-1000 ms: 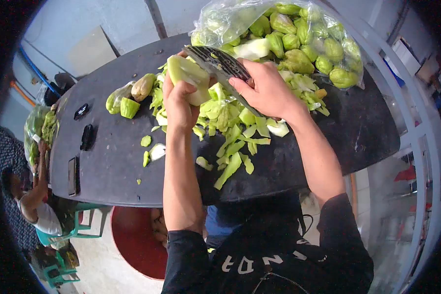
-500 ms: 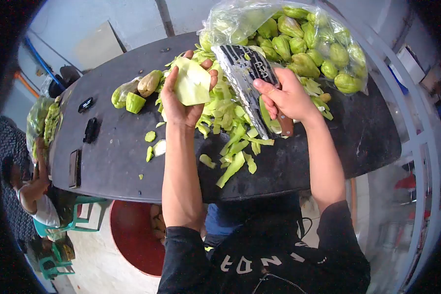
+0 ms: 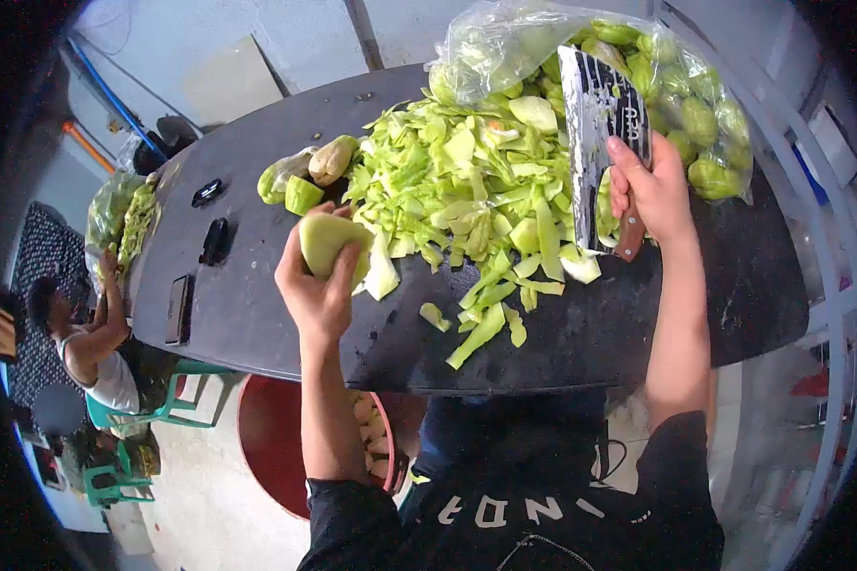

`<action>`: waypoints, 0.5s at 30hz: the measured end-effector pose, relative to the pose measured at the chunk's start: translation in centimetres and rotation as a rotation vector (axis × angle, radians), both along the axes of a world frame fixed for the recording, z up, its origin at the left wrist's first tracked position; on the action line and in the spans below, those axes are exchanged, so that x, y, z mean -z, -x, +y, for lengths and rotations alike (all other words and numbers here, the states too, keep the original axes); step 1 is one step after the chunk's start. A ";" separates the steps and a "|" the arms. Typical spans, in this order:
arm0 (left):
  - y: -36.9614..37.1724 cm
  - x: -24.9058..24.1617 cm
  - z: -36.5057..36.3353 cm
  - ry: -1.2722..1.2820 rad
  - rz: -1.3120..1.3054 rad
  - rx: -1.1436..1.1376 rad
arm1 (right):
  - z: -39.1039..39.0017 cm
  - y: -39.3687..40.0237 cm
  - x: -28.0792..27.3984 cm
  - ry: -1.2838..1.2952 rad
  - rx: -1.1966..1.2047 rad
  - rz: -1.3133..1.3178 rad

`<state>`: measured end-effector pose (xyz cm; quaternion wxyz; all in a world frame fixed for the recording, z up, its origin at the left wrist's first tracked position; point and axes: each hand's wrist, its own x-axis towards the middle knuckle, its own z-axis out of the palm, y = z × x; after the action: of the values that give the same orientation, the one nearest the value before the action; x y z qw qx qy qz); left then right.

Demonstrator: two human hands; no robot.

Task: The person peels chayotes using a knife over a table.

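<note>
table [image 3: 257, 319]: dark top, curved edge
bag [image 3: 500, 48]: clear plastic, whole chayotes [image 3: 700, 122] inside
peel heap [image 3: 438, 176]: on table, between the hands
cleaver [image 3: 591, 143]: handle gripped by right hand [image 3: 659, 195], blade apart from held chayote
held chayote [image 3: 326, 240]: left hand [image 3: 312, 297] closed around it, over table; looks peeled, far face hidden
step: paring, blade off
further cut: would need blade brought across, left hand clear of edge
</note>
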<state>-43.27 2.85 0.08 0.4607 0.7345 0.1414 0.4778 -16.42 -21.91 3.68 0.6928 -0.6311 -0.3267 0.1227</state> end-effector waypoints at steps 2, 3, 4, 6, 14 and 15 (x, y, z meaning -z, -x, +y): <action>1.0 0.0 -0.1 -0.211 0.045 -0.218 | 0.0 0.1 0.0 0.046 0.015 -0.123; 2.1 -0.2 -0.1 -0.283 0.125 -0.320 | -0.1 0.2 -0.1 0.047 0.012 -0.126; 3.7 0.1 0.5 -0.346 0.168 -0.419 | -0.3 0.3 -0.1 0.075 0.046 -0.155; 8.3 0.7 2.2 -0.461 0.164 -0.526 | -1.3 0.0 -0.2 0.096 0.135 -0.187; 32.8 16.8 11.5 -0.112 0.519 -0.725 | -5.1 -2.4 -1.8 0.042 0.373 -0.250; 36.0 21.6 12.8 -0.394 0.922 -0.467 | -5.3 -2.4 -1.7 0.006 0.347 -0.225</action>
<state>-79.22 15.70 -21.53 0.0870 0.8890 0.3956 0.2137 -13.97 -27.17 5.37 0.6609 -0.6896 -0.2879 -0.0688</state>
